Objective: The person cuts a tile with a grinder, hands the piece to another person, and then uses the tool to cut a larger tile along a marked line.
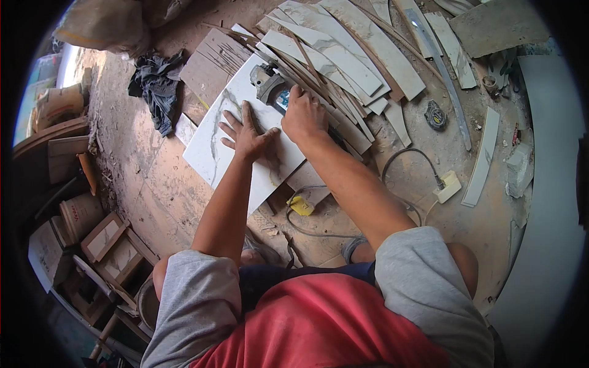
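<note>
A white marble-patterned tile (pixel 215 144) lies slantwise in front of me, on top of other tile pieces. My left hand (pixel 248 136) is flat on it with fingers spread. Just right of that, my right hand (pixel 305 115) is wrapped round the body of an angle grinder (pixel 270 88). The grinder's head points to the upper left, over the tile's far right edge. Its disc is mostly hidden beneath the guard, and part of the body is covered by my fingers.
Long cut tile strips (pixel 343 55) are piled beyond the tile. To the right lie a tape measure (pixel 435 115), a metal straightedge (pixel 448 86) and a cream extension socket (pixel 450 186). A dark cable (pixel 325 235) loops near my feet. A dark cloth (pixel 156 89) lies left; a bucket (pixel 81 210) stands lower left.
</note>
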A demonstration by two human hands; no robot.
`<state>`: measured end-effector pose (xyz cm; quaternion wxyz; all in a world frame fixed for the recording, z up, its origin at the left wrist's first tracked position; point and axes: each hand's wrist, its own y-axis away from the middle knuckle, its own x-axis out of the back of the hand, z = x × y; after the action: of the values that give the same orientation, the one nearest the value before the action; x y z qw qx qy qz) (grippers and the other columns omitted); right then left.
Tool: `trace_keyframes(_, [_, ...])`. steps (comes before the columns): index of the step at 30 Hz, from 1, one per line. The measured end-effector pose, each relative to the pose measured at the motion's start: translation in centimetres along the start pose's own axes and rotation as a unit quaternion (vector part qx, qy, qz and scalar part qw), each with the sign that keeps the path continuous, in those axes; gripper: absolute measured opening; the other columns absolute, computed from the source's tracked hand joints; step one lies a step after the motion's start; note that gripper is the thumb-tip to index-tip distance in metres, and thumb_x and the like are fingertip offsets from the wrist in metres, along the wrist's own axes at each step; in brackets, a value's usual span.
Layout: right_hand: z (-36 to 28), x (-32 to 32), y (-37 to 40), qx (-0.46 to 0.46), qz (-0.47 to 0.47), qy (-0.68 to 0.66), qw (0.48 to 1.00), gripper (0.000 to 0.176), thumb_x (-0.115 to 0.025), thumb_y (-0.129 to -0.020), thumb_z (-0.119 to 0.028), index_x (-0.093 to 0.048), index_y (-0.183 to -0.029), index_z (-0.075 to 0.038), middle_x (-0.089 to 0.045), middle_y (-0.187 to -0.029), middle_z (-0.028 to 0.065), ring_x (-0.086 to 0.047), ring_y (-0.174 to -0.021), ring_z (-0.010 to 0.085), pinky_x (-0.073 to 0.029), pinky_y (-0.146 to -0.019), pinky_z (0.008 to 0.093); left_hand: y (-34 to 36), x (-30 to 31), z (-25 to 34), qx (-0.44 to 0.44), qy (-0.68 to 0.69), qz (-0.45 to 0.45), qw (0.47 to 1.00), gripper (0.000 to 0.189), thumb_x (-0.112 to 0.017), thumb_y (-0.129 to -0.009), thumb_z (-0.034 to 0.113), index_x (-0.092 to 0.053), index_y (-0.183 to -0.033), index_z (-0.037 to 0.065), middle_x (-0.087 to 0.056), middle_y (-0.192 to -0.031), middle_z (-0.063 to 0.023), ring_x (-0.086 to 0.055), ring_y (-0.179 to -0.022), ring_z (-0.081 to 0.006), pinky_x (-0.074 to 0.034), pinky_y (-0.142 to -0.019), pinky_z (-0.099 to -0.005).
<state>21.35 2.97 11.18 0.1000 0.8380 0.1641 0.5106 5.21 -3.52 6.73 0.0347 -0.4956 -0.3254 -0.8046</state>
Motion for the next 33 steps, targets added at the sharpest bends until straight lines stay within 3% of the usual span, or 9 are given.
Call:
trace_keyframes(29, [0.38, 0.39, 0.69, -0.002, -0.013, 0.004, 1.0, 0.046, -0.061, -0.085, -0.016, -0.042, -0.123, 0.001, -0.057, -0.119, 0.027, -0.06, -0.111, 0.0425, -0.051, -0.094, 0.0492, -0.11, -0.11, -0.04, -0.006, 0.001, 0.005, 1.0, 0.126, -0.081, -0.061, 0.065, -0.006, -0.158, 0.035, 0.018, -0.16, -0.0249, 0.021, -0.145, -0.0501, 0.005, -0.108, -0.0714])
trace_keyframes(33, [0.14, 0.71, 0.82, -0.007, -0.016, 0.026, 1.0, 0.05, -0.066, -0.086, -0.02, -0.043, -0.124, 0.003, -0.059, -0.118, 0.0241, -0.061, -0.111, 0.0374, -0.051, -0.094, 0.0445, 0.06, -0.02, 0.05, -0.001, 0.002, 0.001, 1.0, 0.126, -0.081, -0.062, 0.064, -0.005, -0.158, 0.035, 0.018, -0.16, -0.0247, 0.021, -0.145, -0.0501, 0.005, -0.109, -0.0709])
